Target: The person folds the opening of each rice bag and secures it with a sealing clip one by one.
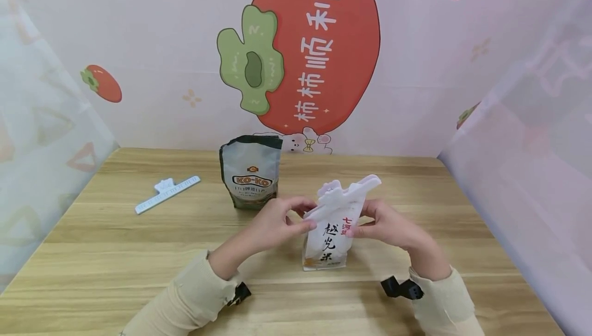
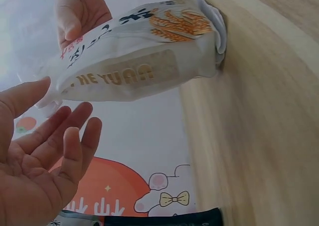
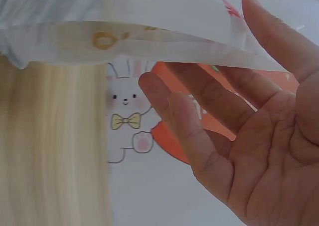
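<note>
A white bag of rice (image 1: 326,241) with dark lettering stands slightly tilted on the table, its top folded over under a pale lilac sealing clip (image 1: 370,183). My left hand (image 1: 282,223) is at the bag's left edge; in the left wrist view its thumb (image 2: 35,92) meets the bag's neck while the other fingers spread loosely apart. At the opposite edge is my right hand (image 1: 388,225). Its thumb (image 3: 266,29) lies over the front in the right wrist view, and relaxed fingers reach behind the bag, their tips partly hidden.
Behind and left of the rice stands a KO-KO bag (image 1: 252,174) with a dark top. A light blue sealing clip (image 1: 167,192) lies farther left on the wooden table (image 1: 115,254). Printed cloth (image 1: 176,43) closes off the back and both sides.
</note>
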Tool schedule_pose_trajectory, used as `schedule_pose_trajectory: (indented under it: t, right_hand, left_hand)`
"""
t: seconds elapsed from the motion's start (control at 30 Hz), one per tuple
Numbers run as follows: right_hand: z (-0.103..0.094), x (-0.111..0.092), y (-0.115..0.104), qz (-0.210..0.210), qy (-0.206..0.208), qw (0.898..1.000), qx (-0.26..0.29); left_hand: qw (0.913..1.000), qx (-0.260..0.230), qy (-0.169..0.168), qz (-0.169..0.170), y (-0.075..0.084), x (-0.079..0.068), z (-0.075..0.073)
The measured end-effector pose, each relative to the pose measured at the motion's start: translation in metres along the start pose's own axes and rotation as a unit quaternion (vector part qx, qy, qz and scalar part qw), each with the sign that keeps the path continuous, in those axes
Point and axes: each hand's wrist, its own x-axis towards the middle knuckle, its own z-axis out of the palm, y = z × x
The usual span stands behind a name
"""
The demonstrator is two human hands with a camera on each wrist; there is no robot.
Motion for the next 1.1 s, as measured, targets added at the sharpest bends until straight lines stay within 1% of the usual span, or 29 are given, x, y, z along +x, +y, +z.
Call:
schedule_pose_trajectory:
  t: [0.17,0.3,0.47,0.6,0.83,0.97,1.1]
  right_hand:
    - [0.006,-0.004,0.007,0.012,-0.010,1.000,0.000]
    - [0.012,-0.008,0.010,0.020,-0.015,1.000,0.004]
    - [0.023,-0.011,0.013,0.034,-0.021,0.999,0.027]
    - [0.031,-0.013,0.015,0.046,-0.007,0.998,0.041]
    - [0.038,-0.010,0.012,0.064,0.028,0.997,0.017]
    - [0.040,-0.009,0.012,0.063,0.033,0.997,0.005]
    - [0.039,-0.008,0.014,0.059,0.040,0.997,-0.002]
  left_hand:
    - [0.9987,-0.017,-0.035,-0.032,-0.009,-0.001,0.006]
    - [0.9966,-0.010,-0.059,-0.057,-0.016,-0.005,0.011]
    - [0.9957,-0.005,-0.069,-0.062,-0.022,-0.007,0.020]
    - [0.9954,-0.008,-0.065,-0.070,-0.022,-0.009,0.025]
    - [0.9963,0.002,-0.049,-0.070,-0.022,-0.008,0.029]
    - [0.9964,0.009,-0.044,-0.072,-0.023,-0.008,0.029]
    - [0.9968,-0.003,-0.041,-0.068,-0.024,-0.006,0.029]
